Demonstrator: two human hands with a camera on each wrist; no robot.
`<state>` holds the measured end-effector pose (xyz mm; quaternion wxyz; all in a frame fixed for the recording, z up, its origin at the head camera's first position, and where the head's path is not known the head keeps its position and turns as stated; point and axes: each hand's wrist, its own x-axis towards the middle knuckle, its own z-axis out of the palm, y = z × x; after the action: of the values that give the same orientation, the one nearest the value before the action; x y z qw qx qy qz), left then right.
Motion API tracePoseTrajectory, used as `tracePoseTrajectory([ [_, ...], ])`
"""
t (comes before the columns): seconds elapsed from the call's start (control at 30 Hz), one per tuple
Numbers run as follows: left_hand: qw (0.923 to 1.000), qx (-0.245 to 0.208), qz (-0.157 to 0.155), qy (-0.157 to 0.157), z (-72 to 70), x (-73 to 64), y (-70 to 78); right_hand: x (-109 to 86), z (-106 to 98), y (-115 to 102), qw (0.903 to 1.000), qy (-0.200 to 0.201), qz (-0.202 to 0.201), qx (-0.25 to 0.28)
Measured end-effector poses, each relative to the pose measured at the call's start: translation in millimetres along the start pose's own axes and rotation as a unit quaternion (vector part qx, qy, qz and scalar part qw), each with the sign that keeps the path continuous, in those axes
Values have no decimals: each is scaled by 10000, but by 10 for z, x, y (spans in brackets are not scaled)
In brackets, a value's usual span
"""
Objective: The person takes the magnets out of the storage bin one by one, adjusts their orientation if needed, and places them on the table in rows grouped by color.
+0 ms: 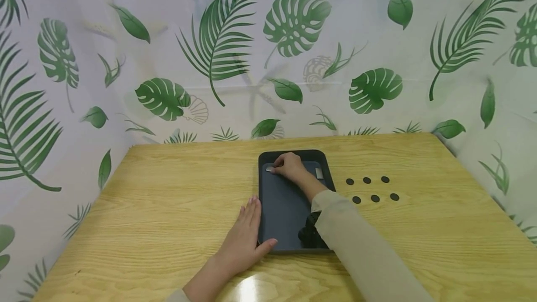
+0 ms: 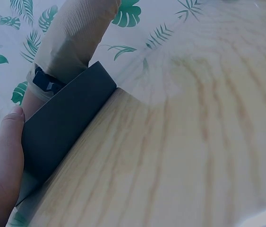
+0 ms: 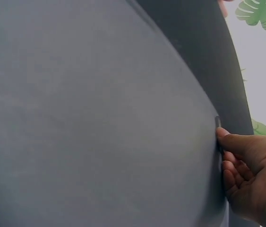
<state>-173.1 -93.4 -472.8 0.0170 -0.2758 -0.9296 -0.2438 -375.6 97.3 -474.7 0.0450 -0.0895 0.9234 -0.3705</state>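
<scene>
A dark, rectangular, shallow tray lies lengthwise on the wooden table. Inside its far left corner, my right hand pinches a small silvery rectangular piece between thumb and fingertips, low against the tray floor. The right wrist view shows that piece edge-on at the fingertips, close to the tray wall. Another silvery rectangle lies near the far right corner. Along the tray's left side rests my left hand, fingers straight, thumb over the near rim; its thumb also shows beside the tray wall.
Several small black discs lie in two rows on the table right of the tray. My right forearm crosses over the tray's right edge. A leaf-patterned cloth hangs behind and beside the table.
</scene>
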Motion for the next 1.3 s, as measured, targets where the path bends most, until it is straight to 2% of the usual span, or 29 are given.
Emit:
tracePoseTrajectory([
  [0.07, 10000, 8, 3, 8, 4, 0, -3, -53, -37, -57, 9999, -107, 75, 38],
  [0.1, 10000, 4, 7, 11, 6, 1, -4, -146, -97, -191, 9992, -216, 317, -92],
  [0.27, 10000, -35, -15, 10, 2, -1, 7, -262, -144, -278, 9989, -334, 274, -197],
  [0.37, 9999, -72, -54, -50, 1, -6, 13, -297, -154, -279, 9985, -388, 349, -154],
  [0.57, 10000, -52, -28, -67, 9, -4, 12, -303, -131, -199, 9988, -254, 404, 82],
  [0.77, 10000, -18, -7, -47, 10, -2, 2, -309, -138, -144, 9995, -78, 208, 211],
  [1.07, 9999, -136, 0, -100, -18, -6, 13, -285, -144, -136, 9999, 97, -61, -12],
  [1.17, 9998, -150, 9, -91, -17, -4, 14, -269, -132, -128, 9995, -35, -25, 310],
  [1.23, 9998, -156, 6, -83, -16, -4, 12, -256, -121, -122, 9970, -175, 110, 749],
  [1.3, 9998, -161, 7, -76, -16, -4, 7, -242, -106, -114, 9898, -328, 322, 1350],
])
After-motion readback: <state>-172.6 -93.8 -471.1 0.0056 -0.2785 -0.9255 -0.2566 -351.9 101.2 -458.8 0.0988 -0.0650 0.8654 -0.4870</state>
